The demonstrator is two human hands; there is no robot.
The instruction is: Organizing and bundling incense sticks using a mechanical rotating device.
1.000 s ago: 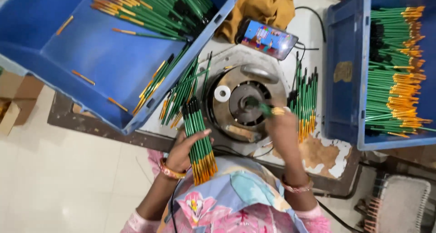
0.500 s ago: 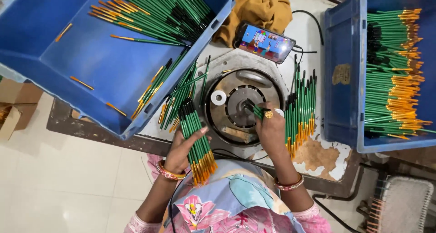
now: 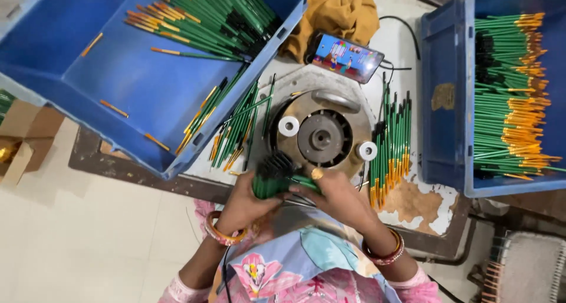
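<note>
Both hands meet at the near edge of the worktop (image 3: 407, 211), the left hand (image 3: 244, 205) with fingers wrapped around a bundle of green pencils (image 3: 274, 176) and the right hand (image 3: 339, 197) closed on the same bundle from the other side. Just beyond the fingers sits the round metal machine (image 3: 321, 138), with loose green pencils (image 3: 390, 146) lying to the right of it.

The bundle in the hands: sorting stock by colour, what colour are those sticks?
Green shafts with black ends on the bundle, seen in the head view.
</note>
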